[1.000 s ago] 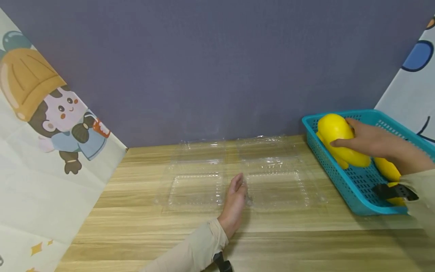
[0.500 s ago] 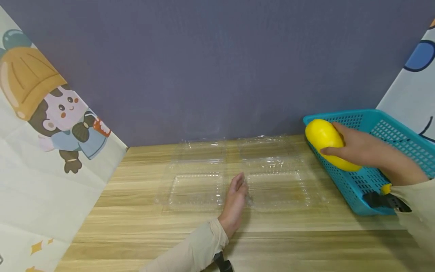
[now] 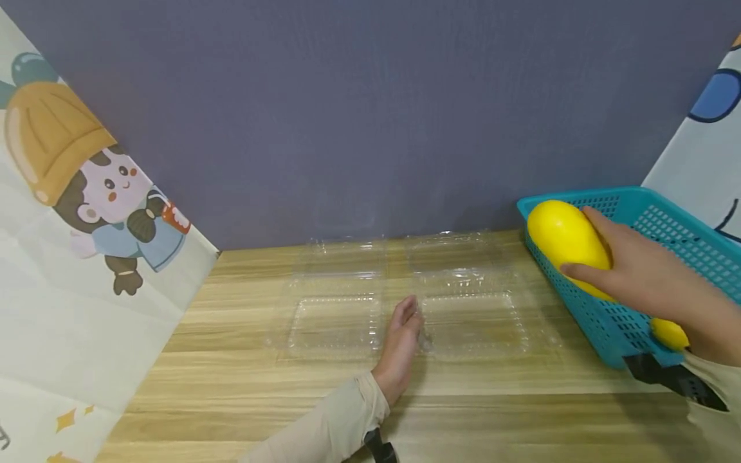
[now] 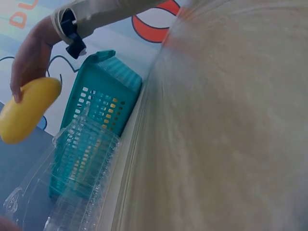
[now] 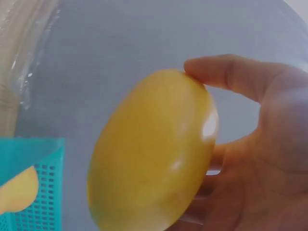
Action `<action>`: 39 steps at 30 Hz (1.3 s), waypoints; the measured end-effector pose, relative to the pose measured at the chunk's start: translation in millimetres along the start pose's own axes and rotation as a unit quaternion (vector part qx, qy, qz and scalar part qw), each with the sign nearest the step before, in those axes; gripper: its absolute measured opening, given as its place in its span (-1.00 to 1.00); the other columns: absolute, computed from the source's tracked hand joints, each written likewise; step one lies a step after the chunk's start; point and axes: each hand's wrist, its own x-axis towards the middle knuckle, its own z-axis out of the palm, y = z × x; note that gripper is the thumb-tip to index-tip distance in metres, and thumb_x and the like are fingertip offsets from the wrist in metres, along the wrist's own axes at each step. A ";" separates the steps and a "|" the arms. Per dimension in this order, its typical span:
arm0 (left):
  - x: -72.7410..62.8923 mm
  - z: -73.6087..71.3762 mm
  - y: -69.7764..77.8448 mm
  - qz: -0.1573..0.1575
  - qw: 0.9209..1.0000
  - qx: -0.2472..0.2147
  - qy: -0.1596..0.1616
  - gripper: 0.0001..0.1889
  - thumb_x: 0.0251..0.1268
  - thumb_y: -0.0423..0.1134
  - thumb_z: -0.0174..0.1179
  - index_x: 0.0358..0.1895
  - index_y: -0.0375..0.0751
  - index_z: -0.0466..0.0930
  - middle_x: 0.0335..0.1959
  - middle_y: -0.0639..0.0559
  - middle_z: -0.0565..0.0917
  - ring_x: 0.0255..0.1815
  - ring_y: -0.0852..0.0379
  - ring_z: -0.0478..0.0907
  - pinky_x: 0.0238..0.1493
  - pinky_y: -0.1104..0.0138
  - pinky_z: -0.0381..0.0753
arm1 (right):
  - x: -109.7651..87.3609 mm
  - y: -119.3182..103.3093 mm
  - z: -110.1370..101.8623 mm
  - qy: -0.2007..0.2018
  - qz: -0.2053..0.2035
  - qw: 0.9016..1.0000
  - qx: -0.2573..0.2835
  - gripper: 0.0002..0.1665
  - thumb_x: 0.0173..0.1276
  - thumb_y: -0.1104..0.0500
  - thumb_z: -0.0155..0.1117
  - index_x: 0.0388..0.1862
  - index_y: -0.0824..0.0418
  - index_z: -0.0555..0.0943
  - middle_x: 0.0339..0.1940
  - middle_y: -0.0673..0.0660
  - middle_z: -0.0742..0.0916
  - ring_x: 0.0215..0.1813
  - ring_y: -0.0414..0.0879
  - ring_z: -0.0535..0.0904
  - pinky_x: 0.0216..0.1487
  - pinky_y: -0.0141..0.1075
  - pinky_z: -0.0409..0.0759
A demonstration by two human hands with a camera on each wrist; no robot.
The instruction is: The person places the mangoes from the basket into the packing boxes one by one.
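Right fingers [image 5: 208, 185] round yellow fruit [image 5: 154, 154], thumb [image 5: 224, 72] opposite

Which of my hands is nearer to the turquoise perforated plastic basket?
Right. Your right hand, gripping a smooth yellow oval object, is raised above the basket; your left hand is farther off to its left, between two clear plastic containers.

A loose beige right sleeve [image 4: 113, 14] is worn, finished by a right cuff [image 4: 58, 25]. Just behind this cuff, a black strap [image 4: 69, 23] is fastened, fitted with a dark, blocky clip [image 4: 76, 48]. Well apart from the right cuff, a matching left sleeve [image 3: 324, 422], softly creased, is seen, and a black band [image 3: 380, 445] is worn there too.
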 end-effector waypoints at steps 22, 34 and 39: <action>7.3 5.3 0.9 -0.003 1.000 0.014 0.000 -0.42 0.51 -0.19 -0.13 0.54 -0.16 0.09 0.56 -0.18 0.19 0.57 -0.20 0.14 0.57 -0.08 0.12 | -4.5 -33.8 30.9 0.022 -0.084 0.995 0.047 0.20 0.35 -0.25 0.26 0.66 0.14 -0.20 0.45 0.41 0.36 0.01 0.14 0.46 -0.18 -0.05 0.49; 4.2 3.3 -2.7 -0.006 1.000 0.024 0.016 -0.42 0.50 -0.18 -0.11 0.54 -0.16 0.12 0.55 -0.21 0.21 0.56 -0.24 0.15 0.57 -0.12 0.10 | 6.5 -48.9 70.5 -0.002 -0.100 0.994 0.049 0.18 0.30 -0.27 0.30 0.63 0.25 -0.04 0.47 0.43 0.38 0.21 0.26 0.51 0.03 0.15 0.56; 5.6 3.8 -4.1 -0.002 1.000 0.024 0.018 -0.42 0.49 -0.18 -0.10 0.52 -0.18 0.14 0.55 -0.23 0.22 0.56 -0.24 0.16 0.57 -0.11 0.11 | 10.1 -48.6 81.9 -0.006 -0.095 0.994 0.047 0.17 0.29 -0.28 0.30 0.62 0.24 0.00 0.48 0.44 0.37 0.25 0.29 0.50 0.02 0.17 0.57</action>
